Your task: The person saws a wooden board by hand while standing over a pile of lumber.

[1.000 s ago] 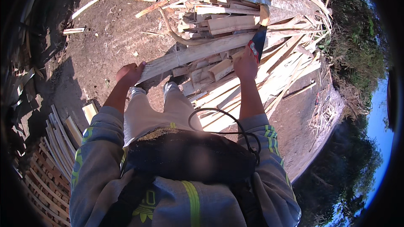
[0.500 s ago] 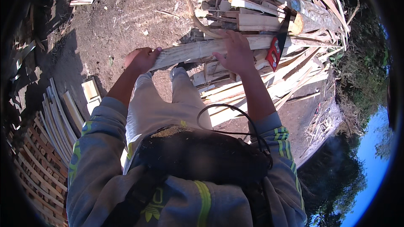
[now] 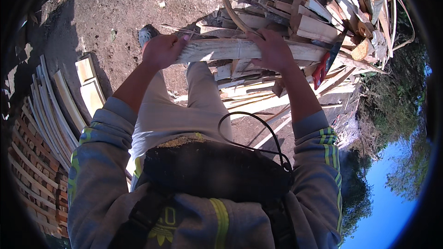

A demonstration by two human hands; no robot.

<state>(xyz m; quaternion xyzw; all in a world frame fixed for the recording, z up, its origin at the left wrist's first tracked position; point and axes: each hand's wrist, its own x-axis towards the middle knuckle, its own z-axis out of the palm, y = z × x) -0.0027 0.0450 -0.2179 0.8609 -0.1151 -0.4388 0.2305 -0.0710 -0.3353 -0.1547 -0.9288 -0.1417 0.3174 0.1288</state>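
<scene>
A pale, flat wooden board (image 3: 213,50) lies crosswise in front of my legs. My left hand (image 3: 160,51) is closed round its left end, with the thumb on top. Further along, my right hand (image 3: 273,52) grips the same board, fingers over its far edge. A thin line crosses the board just left of that hand. Right of my right hand, a handsaw (image 3: 321,72) with a red handle and dark blade rests by the board's far right end; part of the saw is in shadow.
A heap of split wood (image 3: 318,26) spreads at the far right, with a curved branch (image 3: 226,1) leaning by it. Long thin slats (image 3: 50,106) and short planks (image 3: 90,83) lie on the left, beside a stack of brown pieces (image 3: 39,170). A black cable (image 3: 258,119) loops at my waist.
The view has shifted, and the board with both hands appears further right. My right hand has gone from spread over the board to gripping it. My left hand keeps its hold.
</scene>
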